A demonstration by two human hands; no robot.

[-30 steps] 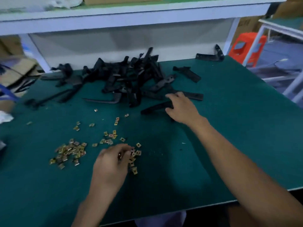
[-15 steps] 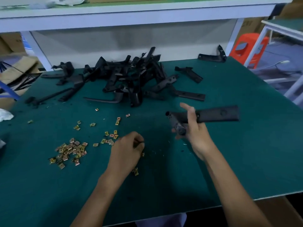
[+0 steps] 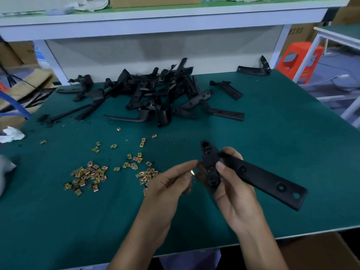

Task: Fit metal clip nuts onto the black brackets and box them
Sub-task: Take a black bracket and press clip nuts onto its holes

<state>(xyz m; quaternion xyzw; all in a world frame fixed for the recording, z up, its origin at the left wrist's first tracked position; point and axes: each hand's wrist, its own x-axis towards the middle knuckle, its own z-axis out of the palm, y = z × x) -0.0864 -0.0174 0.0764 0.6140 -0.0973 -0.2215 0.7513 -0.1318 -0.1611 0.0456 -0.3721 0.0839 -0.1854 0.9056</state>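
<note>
Right hand (image 3: 236, 193) grips bracket (image 3: 253, 175) at its bend; left hand (image 3: 171, 184) pinches clip nut (image 3: 192, 173) — align open side squarely, push on straight.

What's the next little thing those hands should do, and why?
Probably slide the clip nut pinched in the left hand onto the short end of the black bracket that the right hand grips. The nut sits right beside that end and is not yet on it.
</note>
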